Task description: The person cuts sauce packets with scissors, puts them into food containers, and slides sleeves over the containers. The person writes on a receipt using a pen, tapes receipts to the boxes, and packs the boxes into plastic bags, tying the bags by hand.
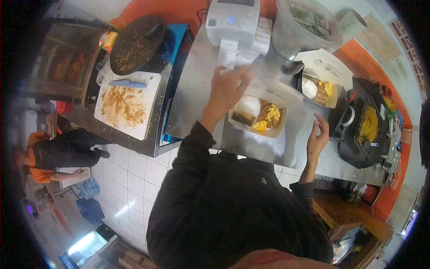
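My left hand (227,87) is raised over the steel counter, just left of an open takeaway box and below the label printer. Its fingers are curved and apart, a little smeared by motion, and I make out nothing in them. The near takeaway box (268,131) holds a white mound of rice (250,106), yellow scrambled egg (271,114) and browned pieces. To the right of that box, my right hand (317,136) hovers with fingers stretched out, touching nothing. A second open box (329,62) with similar food stands farther back. A pale blur (268,74) lies behind the near box.
A label printer (233,24) with paper strips and a clear tub of packets (307,27) stand at the back. On the left are a cutting board (127,107) with crumbs, a knife (127,83) and a dark round lid (136,45). Another person (58,150) is far left.
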A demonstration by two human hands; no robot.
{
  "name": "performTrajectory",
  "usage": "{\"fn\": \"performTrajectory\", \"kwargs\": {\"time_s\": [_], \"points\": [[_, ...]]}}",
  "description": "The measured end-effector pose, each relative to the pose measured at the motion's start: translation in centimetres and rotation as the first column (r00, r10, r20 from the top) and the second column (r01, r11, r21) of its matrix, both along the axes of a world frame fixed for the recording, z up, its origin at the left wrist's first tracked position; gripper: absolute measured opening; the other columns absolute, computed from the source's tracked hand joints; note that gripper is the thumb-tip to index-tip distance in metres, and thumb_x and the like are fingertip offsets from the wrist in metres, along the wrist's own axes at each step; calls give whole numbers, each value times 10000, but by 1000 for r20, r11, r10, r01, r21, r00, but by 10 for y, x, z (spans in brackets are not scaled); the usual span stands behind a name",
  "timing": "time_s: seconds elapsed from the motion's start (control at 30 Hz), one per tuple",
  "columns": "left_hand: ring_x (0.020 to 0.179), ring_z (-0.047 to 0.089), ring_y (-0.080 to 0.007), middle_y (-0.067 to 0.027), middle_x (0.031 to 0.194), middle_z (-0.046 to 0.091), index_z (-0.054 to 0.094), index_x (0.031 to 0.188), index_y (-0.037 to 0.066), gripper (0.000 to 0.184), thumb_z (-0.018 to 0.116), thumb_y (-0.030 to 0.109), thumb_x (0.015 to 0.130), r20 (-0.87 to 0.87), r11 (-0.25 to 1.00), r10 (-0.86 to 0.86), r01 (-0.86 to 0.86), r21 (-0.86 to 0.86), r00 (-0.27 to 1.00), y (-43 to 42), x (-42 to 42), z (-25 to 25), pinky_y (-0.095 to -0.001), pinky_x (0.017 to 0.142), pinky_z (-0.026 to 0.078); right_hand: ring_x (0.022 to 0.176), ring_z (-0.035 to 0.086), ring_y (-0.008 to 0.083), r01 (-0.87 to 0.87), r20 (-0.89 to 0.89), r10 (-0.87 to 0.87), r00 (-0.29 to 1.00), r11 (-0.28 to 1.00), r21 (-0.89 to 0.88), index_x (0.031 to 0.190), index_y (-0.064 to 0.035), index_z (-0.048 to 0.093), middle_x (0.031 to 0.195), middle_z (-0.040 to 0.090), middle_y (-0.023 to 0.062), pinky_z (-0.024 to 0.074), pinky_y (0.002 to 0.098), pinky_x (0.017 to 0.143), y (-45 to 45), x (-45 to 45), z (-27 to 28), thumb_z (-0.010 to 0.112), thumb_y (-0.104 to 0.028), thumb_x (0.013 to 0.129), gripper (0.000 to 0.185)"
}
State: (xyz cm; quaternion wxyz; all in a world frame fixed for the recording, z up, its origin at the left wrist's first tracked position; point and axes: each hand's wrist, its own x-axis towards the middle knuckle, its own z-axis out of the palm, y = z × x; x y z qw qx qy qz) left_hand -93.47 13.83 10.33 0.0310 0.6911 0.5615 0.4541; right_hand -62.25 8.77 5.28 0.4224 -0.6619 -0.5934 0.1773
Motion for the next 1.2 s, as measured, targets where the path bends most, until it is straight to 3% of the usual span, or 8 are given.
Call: {"fn": "performTrajectory", "kwargs": {"time_s": [0.07,0.2,0.4,0.63,0.73,0.8,0.97,1.2], "points": [[920,590,-259,-108,954,644,528,1218,134,425,602,311,838,-277,635,-378,29,-772,883,-7,6,27,-451,920,330,938,593,201,69,-72,-65,995,996,59,1018,-19,646,961,637,112,449,309,859,-6,-15,8,523,-99,921,176],[1200,454,-261,-144,1307,477,462,1302,122,540,591,359,834,-393,829,-218,-43,-557,893,-58,11,-44,-491,1039,252,970,599,182,-10,-360,-5,933,999,-41,1059,29,628,990,658,121,447,313,894,-28,-52,-11,504,-137,944,237],[1397,116,-382,-267,1486,154,157,1423,-71,775,521,359,890,-250,883,54,-163,-441,967,-86,27,-115,-525,1122,77,1390,150,385,-148,29,164,986,944,-294,1423,77,131,1482,164,276,49,479,1131,-36,-95,-66,368,-277,981,614],[1395,78,-409,-292,1485,104,146,1411,-103,720,478,302,918,-337,814,147,-307,-493,930,-102,43,-102,-521,1121,82,1134,535,383,-258,-96,239,966,893,-370,1356,80,320,1198,543,289,375,396,1007,-25,-65,-39,470,-228,931,546],[1377,173,-398,-291,1465,187,151,1419,-80,651,427,278,951,-26,813,234,-211,-542,972,-110,49,-109,-476,1119,159,1121,547,376,-227,-123,195,973,909,-349,1351,57,347,1172,563,281,413,394,960,-25,-63,-57,455,-229,946,507],[1328,306,-379,-281,1431,285,152,1435,-36,594,368,283,982,720,724,267,360,-589,641,-98,56,-95,-409,1080,274,1109,557,372,-161,-147,122,982,942,-295,1350,43,355,1154,575,276,420,396,947,-23,-66,-59,443,-229,954,489],[1201,491,-319,-252,1364,409,158,1447,-9,570,347,274,990,558,848,84,234,-475,826,-79,63,-134,-340,941,428,926,635,292,-104,-114,81,990,972,-210,1280,45,447,991,639,236,475,371,805,-21,-52,-77,431,-252,965,434],[980,595,-184,-184,1085,623,331,1376,-62,622,455,378,955,616,574,55,480,-663,786,-54,16,-90,-295,857,449,814,653,258,-298,-135,269,954,784,-545,1080,80,560,884,647,196,507,352,738,27,3,-26,512,-320,923,433]]}}
